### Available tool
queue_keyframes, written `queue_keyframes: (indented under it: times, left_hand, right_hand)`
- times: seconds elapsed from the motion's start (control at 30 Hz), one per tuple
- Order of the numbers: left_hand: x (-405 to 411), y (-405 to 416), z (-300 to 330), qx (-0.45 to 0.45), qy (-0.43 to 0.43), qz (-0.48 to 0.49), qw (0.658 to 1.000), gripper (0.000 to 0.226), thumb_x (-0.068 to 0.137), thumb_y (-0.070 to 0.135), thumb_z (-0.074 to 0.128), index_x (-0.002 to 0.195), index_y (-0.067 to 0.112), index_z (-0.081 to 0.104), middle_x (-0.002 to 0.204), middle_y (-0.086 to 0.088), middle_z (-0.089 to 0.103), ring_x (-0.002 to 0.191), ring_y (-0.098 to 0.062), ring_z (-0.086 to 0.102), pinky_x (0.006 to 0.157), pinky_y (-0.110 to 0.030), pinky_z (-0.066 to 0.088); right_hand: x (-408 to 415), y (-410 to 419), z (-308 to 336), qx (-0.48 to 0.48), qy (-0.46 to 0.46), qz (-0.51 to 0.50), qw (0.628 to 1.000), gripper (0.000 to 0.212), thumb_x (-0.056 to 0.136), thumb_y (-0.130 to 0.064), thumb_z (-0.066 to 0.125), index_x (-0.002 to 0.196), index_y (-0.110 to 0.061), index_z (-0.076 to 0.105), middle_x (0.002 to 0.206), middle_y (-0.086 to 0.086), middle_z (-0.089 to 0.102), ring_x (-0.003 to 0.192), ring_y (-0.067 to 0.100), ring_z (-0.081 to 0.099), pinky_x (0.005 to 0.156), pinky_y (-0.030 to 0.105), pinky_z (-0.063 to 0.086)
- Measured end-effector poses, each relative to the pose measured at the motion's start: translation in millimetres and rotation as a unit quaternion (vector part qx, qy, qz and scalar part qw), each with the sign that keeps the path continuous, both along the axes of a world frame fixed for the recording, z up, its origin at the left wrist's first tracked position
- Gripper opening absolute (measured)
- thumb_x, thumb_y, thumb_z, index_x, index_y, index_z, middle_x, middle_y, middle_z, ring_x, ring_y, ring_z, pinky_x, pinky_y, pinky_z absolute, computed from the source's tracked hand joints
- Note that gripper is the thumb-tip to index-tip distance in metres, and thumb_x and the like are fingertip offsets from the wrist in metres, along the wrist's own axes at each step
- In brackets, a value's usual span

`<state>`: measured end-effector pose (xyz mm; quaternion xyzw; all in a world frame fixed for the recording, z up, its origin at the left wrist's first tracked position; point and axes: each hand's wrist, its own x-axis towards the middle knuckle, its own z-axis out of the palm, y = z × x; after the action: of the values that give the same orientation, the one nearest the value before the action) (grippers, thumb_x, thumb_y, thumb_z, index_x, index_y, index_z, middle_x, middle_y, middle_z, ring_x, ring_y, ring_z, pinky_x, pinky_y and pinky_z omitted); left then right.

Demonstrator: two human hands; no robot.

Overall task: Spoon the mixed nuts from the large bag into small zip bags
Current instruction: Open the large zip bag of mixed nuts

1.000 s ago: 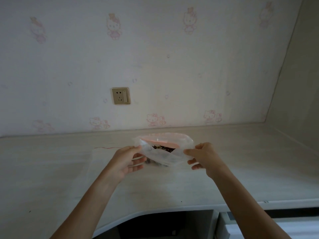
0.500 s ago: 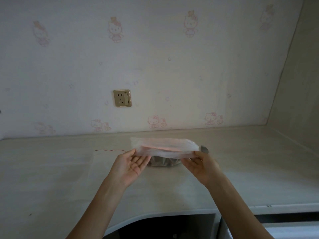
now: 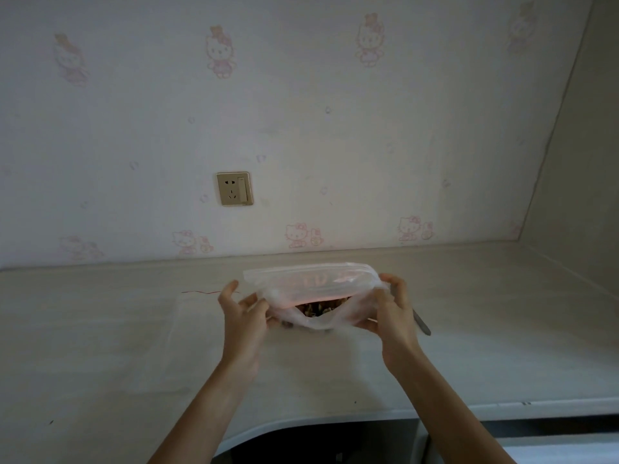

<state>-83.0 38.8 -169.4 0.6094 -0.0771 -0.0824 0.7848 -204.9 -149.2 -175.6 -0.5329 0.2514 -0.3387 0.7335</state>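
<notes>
Pale wood desk point(image 3: 100, 329) | cartoon wallpaper point(image 3: 301, 95) | both hands' fingers point(image 3: 258, 308) gripping nut bag point(image 3: 311, 286)

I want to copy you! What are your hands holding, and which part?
Both hands hold the bag of nuts by its mouth: left hand at the left edge, right hand at the right edge.

Both hands hold a clear plastic bag point(image 3: 311, 289) just above a pale desk point(image 3: 469, 346): the left hand point(image 3: 243, 316) grips its left edge, the right hand point(image 3: 390, 313) its right edge. The mouth gapes toward the camera, exposing brown nuts point(image 3: 318, 309) inside. A wall socket point(image 3: 234, 189) sits on the patterned wallpaper behind; a thin grey utensil point(image 3: 421, 324) projects beyond the right hand.
</notes>
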Motion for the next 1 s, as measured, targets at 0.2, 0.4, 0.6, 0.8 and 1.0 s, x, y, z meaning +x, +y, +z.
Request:
queue_keyframes:
  times: [0.2,0.4,0.6,0.8,1.0]
  left_hand:
    - [-15.2,-0.1,4.0,0.043,-0.127,0.021,0.991,0.062,0.098,0.007,0.062,0.138,0.05,0.04,0.139,0.006,0.05,0.108,-0.003,0.066,0.083,-0.034,0.062]
    - [-25.8,-0.7,1.6,0.055,-0.22,0.036,0.973,0.096,0.086,0.011,0.081,0.152,0.048,0.021,0.14,0.012,0.046,0.104,-0.002,0.068,0.071,-0.018,0.058]
    - [-22.0,-13.4,14.1,0.204,-0.257,0.075,0.942,0.047,0.096,0.029,0.072,0.139,0.021,0.056,0.133,0.007,0.058,0.122,-0.008,0.056,0.102,-0.029,0.048]
    - [-7.7,-20.5,13.1,0.196,-0.131,-0.002,0.972,0.038,0.1,0.036,0.057,0.067,0.017,0.053,0.059,0.012,0.051,0.059,-0.013,0.05,0.055,-0.025,0.042]
    - [11.0,-29.1,24.0,0.005,0.219,-0.085,0.972,0.026,0.098,0.029,0.059,0.112,0.009,0.069,0.099,-0.011,0.072,0.093,-0.028,0.069,0.084,-0.041,0.06]
  right_hand:
    - [2.9,6.5,-3.7,-0.132,0.008,-0.006,0.991,0.035,0.097,-0.034,0.067,0.13,-0.03,0.056,0.119,-0.001,0.065,0.106,0.019,0.067,0.072,0.048,0.065]
    - [3.4,10.1,-2.4,-0.157,0.013,-0.047,0.986,0.043,0.094,-0.046,0.069,0.13,-0.025,0.058,0.116,-0.003,0.068,0.102,0.014,0.069,0.067,0.04,0.065]
    - [9.1,11.7,-2.9,-0.163,0.034,-0.057,0.984,0.035,0.096,-0.053,0.062,0.114,-0.024,0.066,0.101,-0.003,0.073,0.095,0.015,0.071,0.075,0.038,0.063]
    - [14.3,5.0,1.7,-0.04,0.072,0.003,0.997,0.036,0.097,-0.059,0.055,0.097,-0.028,0.074,0.089,-0.006,0.078,0.091,0.014,0.072,0.078,0.035,0.059]
    - [27.3,-3.9,6.2,0.119,0.063,0.01,0.991,0.034,0.101,-0.048,0.057,0.096,-0.015,0.066,0.098,0.003,0.069,0.098,0.019,0.066,0.074,0.031,0.052]
